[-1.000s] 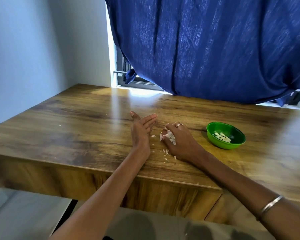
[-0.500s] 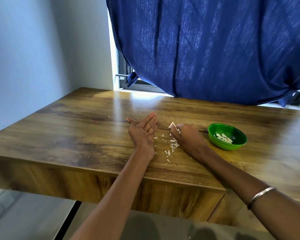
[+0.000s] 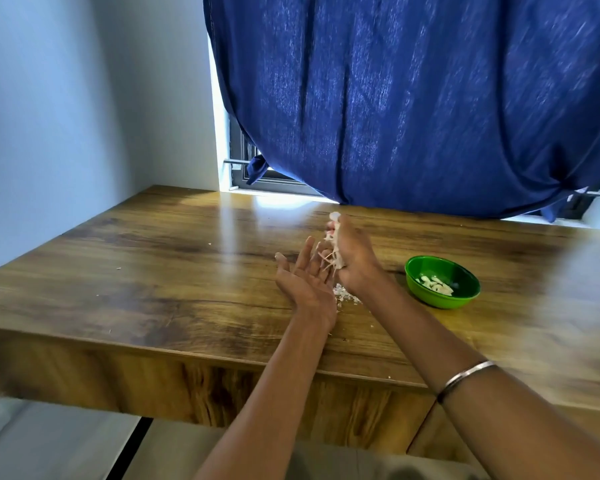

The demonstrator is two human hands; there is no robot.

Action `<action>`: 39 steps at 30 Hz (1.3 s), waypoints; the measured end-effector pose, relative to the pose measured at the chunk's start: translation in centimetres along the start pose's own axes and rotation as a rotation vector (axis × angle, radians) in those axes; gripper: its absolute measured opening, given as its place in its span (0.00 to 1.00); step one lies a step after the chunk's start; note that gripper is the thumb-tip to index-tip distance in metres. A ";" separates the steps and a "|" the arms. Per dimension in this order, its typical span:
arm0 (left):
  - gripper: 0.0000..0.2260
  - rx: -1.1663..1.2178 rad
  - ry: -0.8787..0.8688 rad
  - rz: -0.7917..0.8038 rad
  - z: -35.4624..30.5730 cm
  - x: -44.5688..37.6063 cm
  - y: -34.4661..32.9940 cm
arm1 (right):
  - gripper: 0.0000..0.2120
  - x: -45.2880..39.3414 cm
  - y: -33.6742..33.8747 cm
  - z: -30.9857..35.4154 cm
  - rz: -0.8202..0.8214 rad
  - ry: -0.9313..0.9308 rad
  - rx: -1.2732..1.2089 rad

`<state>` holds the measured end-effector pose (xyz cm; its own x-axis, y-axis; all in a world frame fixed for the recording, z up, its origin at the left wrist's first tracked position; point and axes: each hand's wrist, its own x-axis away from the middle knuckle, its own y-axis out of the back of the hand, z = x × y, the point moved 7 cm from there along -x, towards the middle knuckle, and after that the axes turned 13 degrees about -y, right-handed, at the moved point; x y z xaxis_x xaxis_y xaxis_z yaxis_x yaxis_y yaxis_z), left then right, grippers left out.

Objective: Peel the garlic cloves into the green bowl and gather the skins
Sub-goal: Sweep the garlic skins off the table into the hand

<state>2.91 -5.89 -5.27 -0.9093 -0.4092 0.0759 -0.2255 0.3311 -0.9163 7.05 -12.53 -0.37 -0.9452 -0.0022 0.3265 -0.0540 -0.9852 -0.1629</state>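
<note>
My right hand (image 3: 355, 256) is lifted off the wooden table (image 3: 160, 271) and grips a bunch of pale garlic skins (image 3: 334, 245), which stick out above and below the fist. My left hand (image 3: 307, 277) lies open just left of it, palm turned up, fingers straight and close under the hanging skins. A few loose skin bits (image 3: 345, 295) remain on the table between the two wrists. The green bowl (image 3: 442, 282) sits to the right, holding several peeled garlic cloves (image 3: 435, 285).
A blue curtain (image 3: 413, 98) hangs over the window behind the table, its hem close to the table's far edge. A white wall stands at the left. Tiny skin crumbs dot the tabletop at the left and near the front edge.
My right hand closed on the skins and rose from the table. My left hand turned palm up beside it. The view shifted slightly.
</note>
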 end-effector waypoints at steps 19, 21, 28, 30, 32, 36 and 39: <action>0.19 0.262 -0.045 -0.028 0.0 -2.0 -0.4 | 0.10 0.2 -1.5 -1.8 0.090 0.373 0.162; 0.20 0.258 -0.051 -0.023 -0.1 -1.8 -0.4 | 0.13 0.3 -1.4 -1.7 0.090 0.391 0.145; 0.22 0.284 -0.026 0.011 -0.1 -1.6 -0.8 | 0.18 0.9 -0.8 -1.3 0.020 0.402 0.078; 0.21 0.287 -0.020 0.025 0.0 -1.5 -0.9 | 0.13 1.3 -0.5 -0.6 -0.037 0.482 0.171; 0.21 0.282 -0.009 0.039 0.0 -1.5 -0.9 | 0.08 2.0 -0.5 0.1 -0.043 0.531 0.231; 0.21 0.314 0.031 0.075 0.0 -1.3 -1.3 | 0.07 3.0 -0.7 1.0 -0.003 0.590 0.283; 0.22 0.355 0.033 0.099 -0.3 -1.1 -1.8 | 0.08 2.9 -0.7 1.8 0.031 0.581 0.204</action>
<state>4.23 -5.79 -3.60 -0.9326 -0.3606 -0.0121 -0.0062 0.0496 -0.9987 4.88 -12.17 2.35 -0.9694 0.0062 -0.2453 -0.0156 -0.9992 0.0364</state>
